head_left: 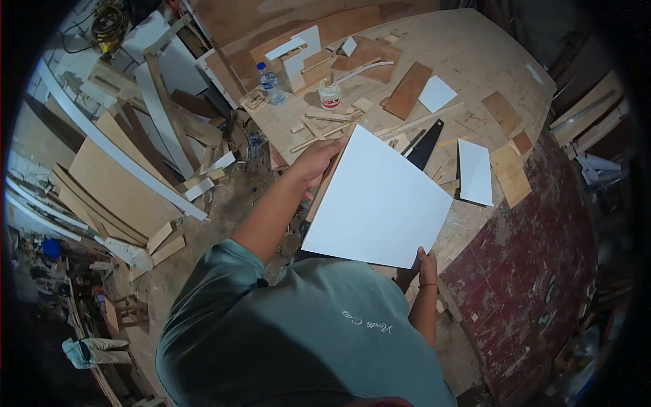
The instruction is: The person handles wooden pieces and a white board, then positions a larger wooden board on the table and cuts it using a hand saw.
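A large white square panel (380, 200) is held tilted in front of my chest, over the near edge of a wooden workbench (475, 54). My left hand (317, 163) grips the panel's left edge near its upper corner, where the brown wooden underside shows. At the lower right corner, my right hand (427, 266) grips the panel with the fingers curled on its edge; a thin bracelet sits on that wrist. The panel hides part of the bench beneath it.
On the bench lie wood offcuts, a hand saw (426, 144), a smaller white panel (475, 171), a brown board (409, 89), a glue jar (329, 95) and a water bottle (271, 83). Planks and boards (115, 183) are piled on the floor to the left. Worn red floor (536, 271) is on the right.
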